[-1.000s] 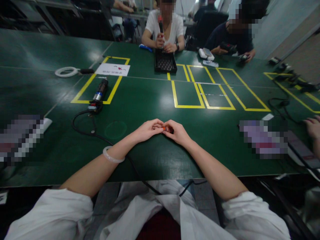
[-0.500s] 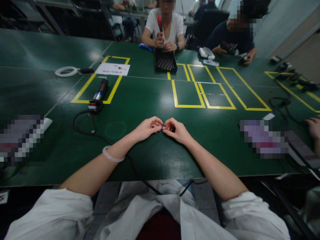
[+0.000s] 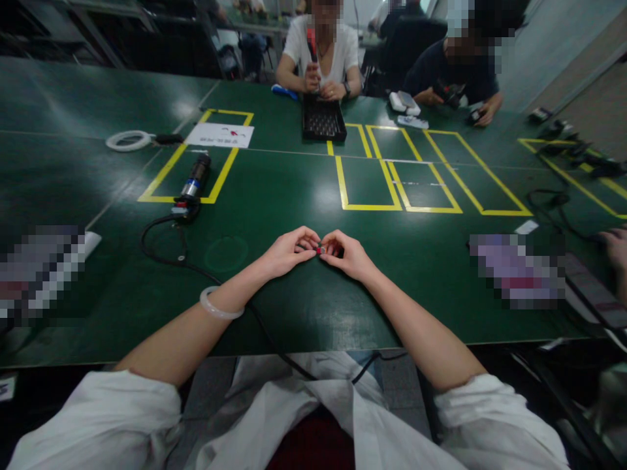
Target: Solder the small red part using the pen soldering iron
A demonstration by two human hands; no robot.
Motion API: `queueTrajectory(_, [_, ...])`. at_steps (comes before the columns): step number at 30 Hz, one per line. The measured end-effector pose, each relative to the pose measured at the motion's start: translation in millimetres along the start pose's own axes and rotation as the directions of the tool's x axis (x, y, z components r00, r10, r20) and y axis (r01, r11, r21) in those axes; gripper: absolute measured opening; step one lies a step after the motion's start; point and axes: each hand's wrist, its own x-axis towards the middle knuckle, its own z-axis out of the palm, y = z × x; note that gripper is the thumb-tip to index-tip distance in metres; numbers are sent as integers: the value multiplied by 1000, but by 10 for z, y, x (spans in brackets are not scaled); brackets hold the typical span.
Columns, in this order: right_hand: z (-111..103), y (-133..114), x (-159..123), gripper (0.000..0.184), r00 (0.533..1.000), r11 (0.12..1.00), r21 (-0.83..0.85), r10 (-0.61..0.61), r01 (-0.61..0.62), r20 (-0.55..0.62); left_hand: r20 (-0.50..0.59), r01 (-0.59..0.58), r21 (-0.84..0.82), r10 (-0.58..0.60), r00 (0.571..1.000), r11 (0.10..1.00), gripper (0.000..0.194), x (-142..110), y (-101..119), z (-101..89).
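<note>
Just above the green table (image 3: 304, 313), my left hand (image 3: 290, 253) and my right hand (image 3: 347, 254) meet fingertip to fingertip. Between them they pinch a small red and silver piece (image 3: 320, 250), too small to name. Both hands have their fingers curled and closed around it, and part of it is hidden by the fingertips. A pale bracelet (image 3: 221, 305) circles my left forearm. To the left of my hands lies a dark cylindrical tool (image 3: 194, 177) with a silver and blue band, its black cable (image 3: 200, 269) running under my left arm.
Yellow tape frames (image 3: 372, 207) mark the table ahead. A white sheet (image 3: 220, 136) and a white ring (image 3: 130, 140) lie at back left. Opposite, a person holds a red-handled tool (image 3: 312, 46) over a black tray (image 3: 323, 119). Blurred-out flat objects lie at both sides.
The small piece has turned between my fingertips: its orange end at the right is replaced by red at the left and silver at the right. My hands have barely moved.
</note>
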Motion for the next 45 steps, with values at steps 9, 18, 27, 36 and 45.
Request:
queueTrajectory(9, [-5, 16, 1, 20, 1000, 1000, 29, 1, -1, -5, -15, -9, 12, 9, 1000, 1000, 33, -6, 12, 14])
queueTrajectory(18, [-9, 17, -4, 20, 1000, 1000, 7, -4, 4, -3, 5, 21, 161, -22, 1000, 987, 28, 3, -9, -6])
queueTrajectory(27, [-24, -25, -7, 16, 1000, 1000, -15, 12, -12, 13, 9, -6, 98, 5, 1000, 995, 26, -2, -14, -2])
queueTrajectory(36, [-15, 5, -6, 16, 999, 999, 3, -33, 33, -2, -14, -24, 103, 26, 1000, 994, 29, -1, -29, 5])
queueTrajectory(45, [-14, -14, -5, 16, 1000, 1000, 9, -25, 25, -6, -26, -111, 191, 118, 993, 975, 23, -31, 28, 22])
